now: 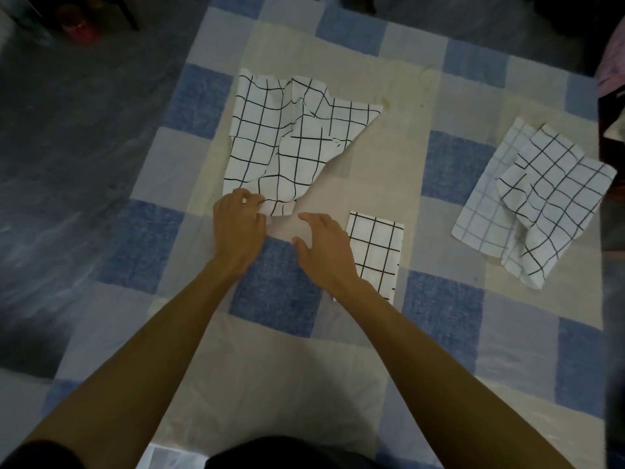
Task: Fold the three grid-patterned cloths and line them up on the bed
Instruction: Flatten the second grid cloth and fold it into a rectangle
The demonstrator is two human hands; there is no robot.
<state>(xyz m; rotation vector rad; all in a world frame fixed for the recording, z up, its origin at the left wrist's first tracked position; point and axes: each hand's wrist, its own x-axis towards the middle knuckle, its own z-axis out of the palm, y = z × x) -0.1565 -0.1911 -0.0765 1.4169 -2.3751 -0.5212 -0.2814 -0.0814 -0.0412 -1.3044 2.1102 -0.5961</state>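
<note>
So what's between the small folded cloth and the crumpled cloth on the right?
Only bare bedspread separates the folded cloth from the crumpled cloth, per the head view.

The far cloth [297,140] is thin, matt, creased fabric; the folded cloth [375,252] lies smooth. The bed [382,184] cover is matt cloth, its blue patches [446,299] coarser-looking.

Dim, flat indoor light falls on my bed [277,289], colours muted. The floor [67,147] at left is smeared with blur; edges bow, corners darken.
</note>
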